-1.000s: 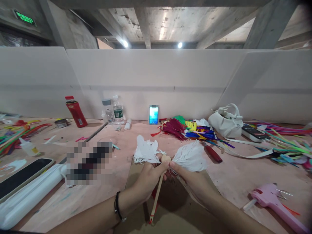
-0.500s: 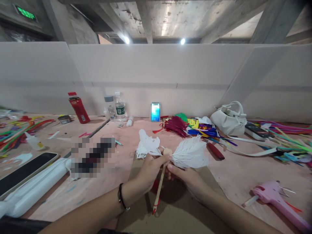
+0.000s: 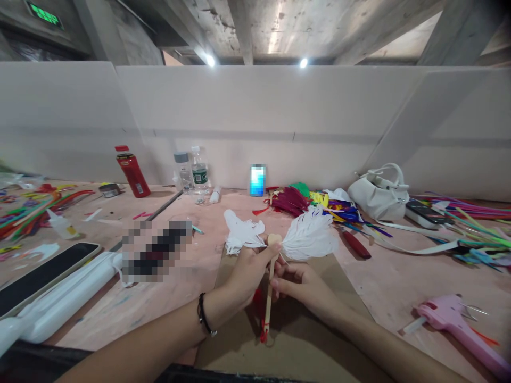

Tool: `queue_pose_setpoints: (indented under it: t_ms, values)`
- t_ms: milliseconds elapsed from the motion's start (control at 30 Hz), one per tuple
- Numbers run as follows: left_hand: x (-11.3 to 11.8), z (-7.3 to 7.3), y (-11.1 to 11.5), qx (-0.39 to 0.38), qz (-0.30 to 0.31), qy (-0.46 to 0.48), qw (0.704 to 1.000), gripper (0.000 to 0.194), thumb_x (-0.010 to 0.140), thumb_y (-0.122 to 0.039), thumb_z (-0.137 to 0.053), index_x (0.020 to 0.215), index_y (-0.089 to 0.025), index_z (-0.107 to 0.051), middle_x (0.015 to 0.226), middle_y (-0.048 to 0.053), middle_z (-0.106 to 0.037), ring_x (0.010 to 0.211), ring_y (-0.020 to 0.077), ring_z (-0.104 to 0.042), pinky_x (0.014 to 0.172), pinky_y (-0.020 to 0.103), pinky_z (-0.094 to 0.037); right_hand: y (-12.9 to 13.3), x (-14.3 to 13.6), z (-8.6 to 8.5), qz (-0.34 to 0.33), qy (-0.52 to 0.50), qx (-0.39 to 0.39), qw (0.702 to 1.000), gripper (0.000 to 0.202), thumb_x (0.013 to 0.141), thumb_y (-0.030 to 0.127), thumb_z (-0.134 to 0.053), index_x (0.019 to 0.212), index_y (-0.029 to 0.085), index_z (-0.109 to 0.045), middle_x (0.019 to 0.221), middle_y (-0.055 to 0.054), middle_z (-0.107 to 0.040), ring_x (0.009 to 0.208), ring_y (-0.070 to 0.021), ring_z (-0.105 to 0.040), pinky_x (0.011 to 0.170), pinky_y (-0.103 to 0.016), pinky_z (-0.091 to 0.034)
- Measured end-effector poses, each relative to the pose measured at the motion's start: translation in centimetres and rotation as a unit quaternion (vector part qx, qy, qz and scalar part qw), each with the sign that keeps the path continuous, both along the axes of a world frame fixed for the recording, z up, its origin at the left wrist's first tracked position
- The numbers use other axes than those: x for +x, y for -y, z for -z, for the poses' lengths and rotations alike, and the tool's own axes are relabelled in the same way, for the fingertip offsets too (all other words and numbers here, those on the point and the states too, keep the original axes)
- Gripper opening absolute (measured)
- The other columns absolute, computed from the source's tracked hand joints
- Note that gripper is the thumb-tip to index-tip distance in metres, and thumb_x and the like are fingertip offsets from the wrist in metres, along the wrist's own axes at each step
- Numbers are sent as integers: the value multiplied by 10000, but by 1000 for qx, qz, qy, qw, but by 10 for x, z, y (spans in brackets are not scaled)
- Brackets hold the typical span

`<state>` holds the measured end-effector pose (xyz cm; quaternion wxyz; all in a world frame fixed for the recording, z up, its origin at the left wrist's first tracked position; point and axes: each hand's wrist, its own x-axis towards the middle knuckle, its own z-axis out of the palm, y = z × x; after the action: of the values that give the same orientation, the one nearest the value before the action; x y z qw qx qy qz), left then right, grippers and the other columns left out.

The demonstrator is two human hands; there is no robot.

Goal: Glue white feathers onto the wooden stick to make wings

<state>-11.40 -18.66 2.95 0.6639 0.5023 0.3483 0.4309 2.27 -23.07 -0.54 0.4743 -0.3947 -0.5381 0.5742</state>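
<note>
1. I have the left hand [image 3: 253,263] pinching the wooden stick [image 3: 269,300] near its top, between white fringes [image 3: 309,234].
2. Right hand [image 3: 305,287] part-curled beside it; I cannot tell whether gripping.
3. Stick above cardboard [image 3: 311,346] on bench [image 3: 399,276].

From where I stand, I can see both of this person's forearms, the left one [image 3: 159,340] and the right one [image 3: 383,335], bare along the whole stretch in view. The left hand [image 3: 253,263] and the right hand [image 3: 297,284] are bare too, with slender fingers. Round the left wrist goes a thin black bracelet [image 3: 202,314], dull and cord-like, more a soft string than a solid bangle. It looks slightly uneven along its length, as if knotted or doubled in places. At its lower end sits a tiny silvery piece [image 3: 213,333], perhaps a bead or clasp, too small to make out.
</note>
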Motion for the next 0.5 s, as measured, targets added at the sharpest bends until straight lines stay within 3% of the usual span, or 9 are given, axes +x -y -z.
queue_pose_setpoints:
  t_ms: [133, 300, 500]
  values:
    - [1, 4, -2, 10, -13, 10, 1000, 325, 762, -420, -767, 611, -156, -652, 552, 13, -638, 488, 140, -594, 468, 241, -474, 2, -2, 3, -8, 10, 3, 1000, 375, 774, 519, -806, 732, 168, -682, 659, 5, -680, 579, -131, -597, 610, -260, -462]
    - [2, 9, -6, 14, -26, 22, 999, 324, 764, -441, -789, 669, -156, -667, 600, 6, -654, 547, 136, -607, 567, 254, -494, 3, 0, 8, -4, 66, -19, 998, 388, 825, 541, -742, 951, 174, -737, 671, 11, -670, 470, -106, -563, 416, -199, -331]
    - [1, 10, -9, 46, -17, 30, 998, 323, 782, -441, -788, 684, -155, -675, 656, 18, -676, 595, 142, -606, 603, 261, -493, 3, -1, 6, 16, 84, -22, 996, 419, 824, 571, -715, 909, 161, -712, 567, 33, -619, 422, -92, -511, 389, -185, -300]
